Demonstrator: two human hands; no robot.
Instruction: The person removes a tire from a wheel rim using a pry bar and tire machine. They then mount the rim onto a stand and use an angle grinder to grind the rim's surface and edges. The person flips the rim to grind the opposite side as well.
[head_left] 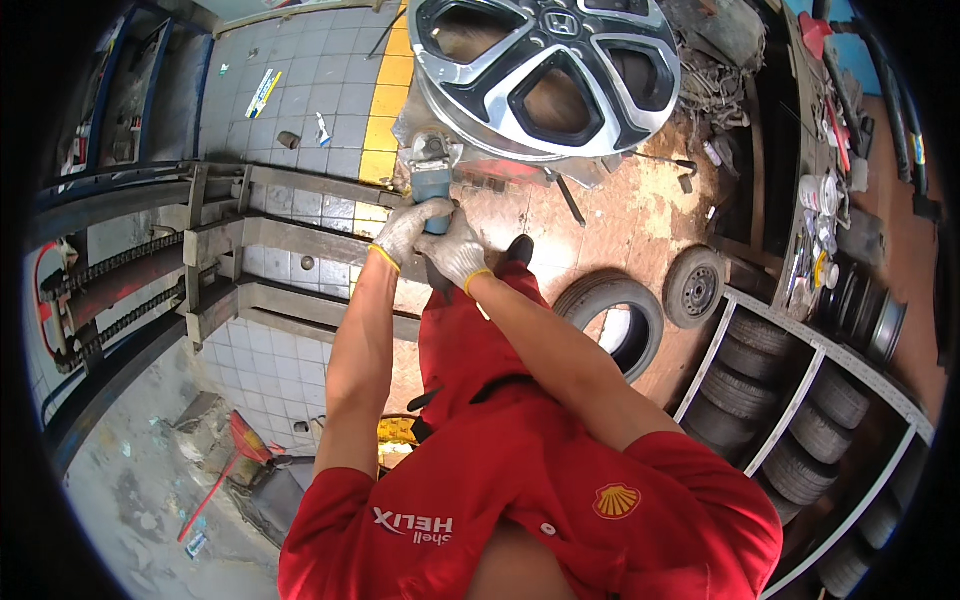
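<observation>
Both my hands, in pale knit gloves with yellow cuffs, are closed around a teal power tool that looks like an angle grinder [431,184]. My left hand [402,234] grips its body from the left side. Close beside it, my right hand [454,250] wraps the rear end of the body. The tool's metal head [430,148] points away from me, near the lower left edge of a large black-and-silver alloy wheel [487,134]. Whether the head touches the wheel I cannot tell. The wheel's far part runs out of the picture.
Left of me stand metal rails [290,237] and a chain-driven machine [120,285]. A loose tire [645,308] and a steel wheel [693,287] are to the right, near a rack [818,352] of tires. A black bar-like tool [571,201] lies on the floor.
</observation>
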